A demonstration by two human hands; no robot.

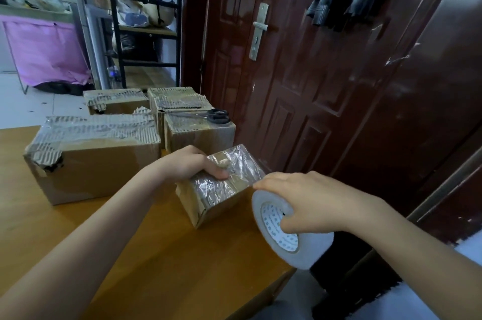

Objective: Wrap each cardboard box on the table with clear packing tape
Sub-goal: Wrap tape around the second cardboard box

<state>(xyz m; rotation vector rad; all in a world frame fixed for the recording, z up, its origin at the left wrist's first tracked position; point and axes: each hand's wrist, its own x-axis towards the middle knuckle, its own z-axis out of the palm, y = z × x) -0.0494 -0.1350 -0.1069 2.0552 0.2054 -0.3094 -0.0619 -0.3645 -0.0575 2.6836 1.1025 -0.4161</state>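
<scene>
A small cardboard box [221, 194] stands near the right edge of the wooden table [146, 254], its top covered in wrinkled clear tape. My left hand [190, 163] grips the box's far left top edge, thumb pressed on the taped top. My right hand [310, 202] holds a wide roll of clear tape [292, 239] just right of the box, thumb inside the core, with tape running from the roll onto the box. A large torn box [99, 160] sits to the left. Three more boxes [198, 134] [117, 103] [174, 100] stand behind.
Black-handled scissors [216, 115] lie on top of the box behind. A dark red door [300, 85] stands close on the right past the table edge. A black shelf rack [146, 20] and a pink cloth-covered stand [44, 54] are at the back left.
</scene>
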